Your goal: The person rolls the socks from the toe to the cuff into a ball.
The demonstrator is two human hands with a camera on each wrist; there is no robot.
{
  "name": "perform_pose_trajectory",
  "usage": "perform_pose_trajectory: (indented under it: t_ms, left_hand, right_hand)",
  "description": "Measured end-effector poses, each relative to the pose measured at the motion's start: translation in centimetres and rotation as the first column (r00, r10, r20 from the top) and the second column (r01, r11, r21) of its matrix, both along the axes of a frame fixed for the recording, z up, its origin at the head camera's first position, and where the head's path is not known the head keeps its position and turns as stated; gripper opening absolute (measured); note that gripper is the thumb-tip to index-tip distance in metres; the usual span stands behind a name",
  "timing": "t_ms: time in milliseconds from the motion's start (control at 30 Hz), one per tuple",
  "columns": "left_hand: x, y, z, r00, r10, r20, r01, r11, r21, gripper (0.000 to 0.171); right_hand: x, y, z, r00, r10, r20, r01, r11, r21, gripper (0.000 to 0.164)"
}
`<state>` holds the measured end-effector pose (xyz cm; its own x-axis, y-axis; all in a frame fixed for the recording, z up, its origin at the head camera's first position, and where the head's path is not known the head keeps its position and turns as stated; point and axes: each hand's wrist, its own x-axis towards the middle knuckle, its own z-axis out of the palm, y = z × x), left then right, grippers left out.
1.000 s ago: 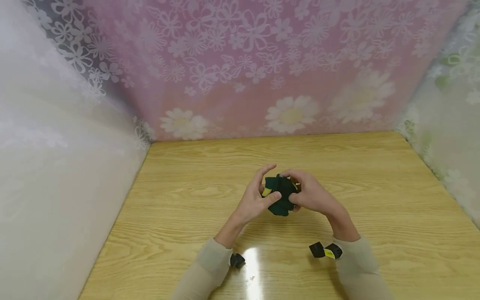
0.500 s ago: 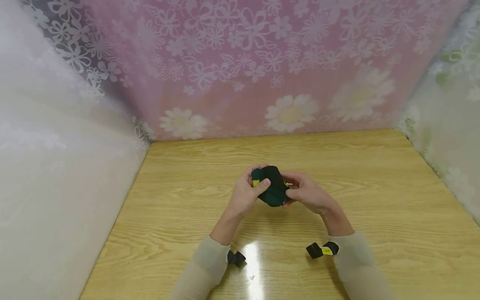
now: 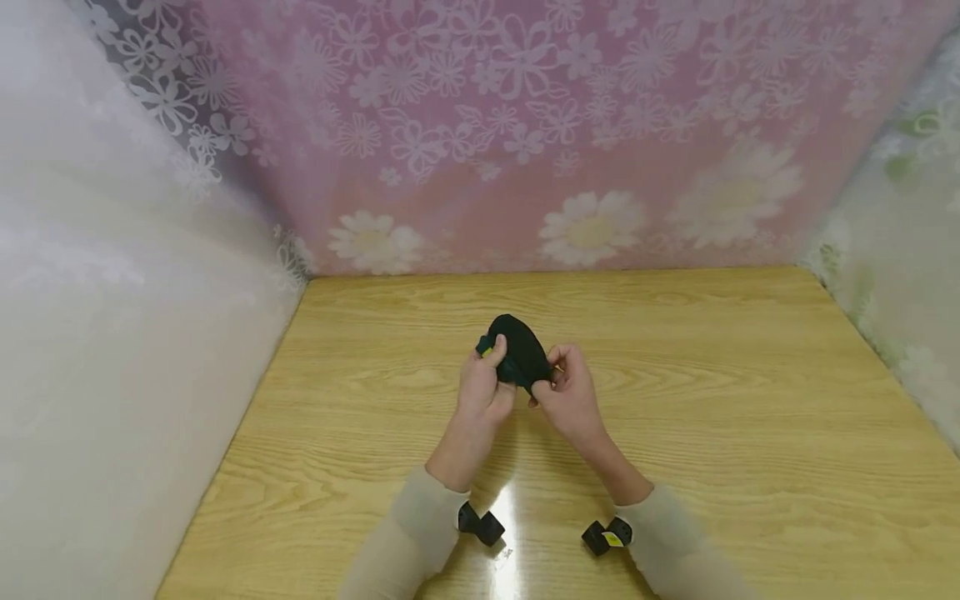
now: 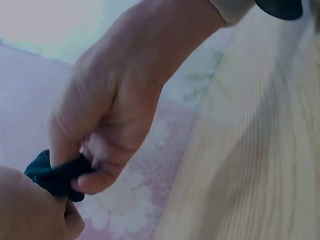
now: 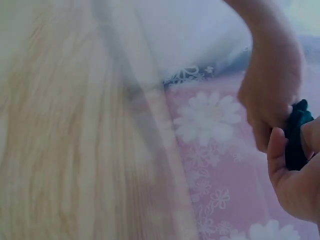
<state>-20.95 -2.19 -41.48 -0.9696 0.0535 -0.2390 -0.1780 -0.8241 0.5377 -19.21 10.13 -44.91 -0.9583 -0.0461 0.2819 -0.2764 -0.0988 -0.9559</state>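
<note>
A dark green, soft cloth bundle (image 3: pixel 522 348) with a small yellow patch is held up above the table in the head view. My left hand (image 3: pixel 480 385) grips its left side, thumb across the front. On its lower right edge, my right hand (image 3: pixel 573 398) pinches the cloth between thumb and fingers. The left wrist view has the bundle (image 4: pixel 59 176) between my right hand (image 4: pixel 112 105) and part of my left hand (image 4: pixel 30 207). In the right wrist view, the cloth (image 5: pixel 297 137) is partly hidden by the fingers. Its exact kind cannot be told.
A wood-grain table (image 3: pixel 360 433) lies under the hands. Behind it stands a pink flowered wall (image 3: pixel 480 192), with pale walls at left (image 3: pixel 112 333) and right (image 3: pixel 892 275). Small black devices sit at the left wrist (image 3: pixel 480 523) and right wrist (image 3: pixel 606 537).
The cloth bundle has moved left and a little up, and it has turned to show a smooth dark face. Both hands have shifted left with it, the right one further.
</note>
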Motion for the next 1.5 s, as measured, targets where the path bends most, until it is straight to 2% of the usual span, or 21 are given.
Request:
perform_pose_trajectory:
  t_ms: [100, 200, 300, 400, 533, 633, 767, 800, 833, 900, 967, 1000, 1033, 1067, 1100, 1200, 1233, 1267, 1300, 1367, 1500]
  left_hand:
    - [0.4, 0.8, 0.0, 0.998, 0.046, -0.034, -0.046, 0.999, -0.003, 0.033]
    - [0.7, 1.4, -0.3, 0.988, 0.081, -0.133, -0.084, 0.996, -0.016, 0.033]
    - [0.9, 1.6, -0.6, 0.967, 0.092, -0.236, -0.110, 0.992, -0.060, 0.029]
    - [1.1, 1.5, -0.8, 0.951, 0.073, -0.301, -0.112, 0.987, -0.113, 0.029]
    - [0.9, 1.1, -0.8, 0.944, 0.006, -0.330, -0.067, 0.982, -0.176, 0.032]
    - [0.6, 0.6, -0.7, 0.943, -0.072, -0.325, -0.015, 0.966, -0.258, 0.035]
    - [0.2, -0.2, -0.5, 0.928, -0.181, -0.325, 0.052, 0.928, -0.368, 0.034]
    - [0.1, -0.4, -0.6, 0.921, -0.203, -0.333, 0.059, 0.917, -0.395, 0.033]
    - [0.1, -0.5, -0.6, 0.913, -0.219, -0.344, 0.066, 0.911, -0.407, 0.032]
    - [0.0, -0.6, -0.6, 0.892, -0.244, -0.379, 0.063, 0.900, -0.431, 0.030]
    - [0.1, -0.6, -0.6, 0.875, -0.249, -0.414, 0.044, 0.895, -0.445, 0.029]
    - [0.0, -0.5, -0.6, 0.868, -0.248, -0.429, 0.035, 0.894, -0.446, 0.029]
    - [0.0, -0.5, -0.6, 0.864, -0.243, -0.441, 0.025, 0.895, -0.445, 0.030]
    - [0.0, -0.6, -0.5, 0.862, -0.238, -0.447, 0.014, 0.894, -0.448, 0.030]
    - [0.0, -0.6, -0.5, 0.864, -0.230, -0.447, 0.004, 0.892, -0.451, 0.030]
    - [-0.1, -0.9, -0.4, 0.877, -0.212, -0.432, -0.026, 0.876, -0.482, 0.030]
    - [-0.1, -1.1, -0.3, 0.882, -0.206, -0.423, -0.038, 0.865, -0.500, 0.030]
    - [-0.1, -1.2, -0.3, 0.888, -0.204, -0.412, -0.050, 0.848, -0.528, 0.030]
    - [-0.1, -1.4, -0.2, 0.892, -0.203, -0.403, -0.061, 0.830, -0.554, 0.030]
    - [0.0, -1.5, -0.1, 0.897, -0.208, -0.390, -0.081, 0.791, -0.606, 0.030]
    - [0.1, -1.5, 0.1, 0.885, -0.275, -0.375, -0.071, 0.717, -0.693, 0.040]
  right_hand:
    - [0.1, -0.2, -0.2, 0.997, -0.069, -0.039, 0.071, 0.996, 0.054, 0.028]
    - [-0.2, 0.1, -0.3, 0.994, -0.107, -0.020, 0.108, 0.993, 0.053, 0.025]
    - [-0.3, 0.4, -0.2, 0.993, -0.080, 0.082, 0.082, 0.996, -0.023, 0.018]
    - [-0.2, 0.7, 0.4, 0.969, 0.012, 0.246, 0.033, 0.983, -0.181, 0.009]
    - [0.2, 1.2, 1.5, 0.902, 0.178, 0.393, 0.015, 0.897, -0.441, 0.010]
    - [0.4, 1.7, 2.2, 0.875, 0.265, 0.405, -0.005, 0.841, -0.541, 0.020]
    - [0.7, 2.2, 2.6, 0.855, 0.350, 0.383, -0.059, 0.799, -0.599, 0.029]
    - [0.7, 2.3, 2.6, 0.847, 0.382, 0.369, -0.078, 0.776, -0.626, 0.031]
    - [0.7, 2.5, 2.6, 0.832, 0.438, 0.341, -0.108, 0.730, -0.675, 0.033]
    - [0.7, 2.8, 2.5, 0.774, 0.575, 0.266, -0.165, 0.589, -0.791, 0.036]
    - [0.7, 3.0, 2.5, 0.701, 0.686, 0.196, -0.195, 0.448, -0.873, 0.040]
    - [0.7, 3.1, 2.4, 0.672, 0.719, 0.178, -0.202, 0.410, -0.889, 0.041]
    - [0.7, 3.1, 2.4, 0.656, 0.733, 0.181, -0.202, 0.402, -0.893, 0.040]
    - [0.6, 3.1, 2.4, 0.665, 0.718, 0.207, -0.214, 0.448, -0.868, 0.039]
    - [0.6, 3.0, 2.5, 0.699, 0.669, 0.253, -0.223, 0.540, -0.811, 0.035]
    - [0.5, 2.8, 2.7, 0.864, 0.375, 0.335, -0.201, 0.868, -0.454, 0.023]
    - [0.5, 2.8, 2.8, 0.914, 0.252, 0.319, -0.155, 0.941, -0.299, 0.022]
    - [0.5, 2.8, 2.9, 0.951, 0.144, 0.273, -0.105, 0.983, -0.153, 0.023]
    - [0.5, 2.9, 3.0, 0.976, 0.059, 0.211, -0.051, 0.998, -0.040, 0.027]
    - [0.7, 2.9, 3.2, 0.997, -0.019, 0.077, 0.011, 0.994, 0.105, 0.034]
    - [0.8, 2.8, 3.1, 0.993, -0.017, -0.114, 0.054, 0.942, 0.331, 0.054]
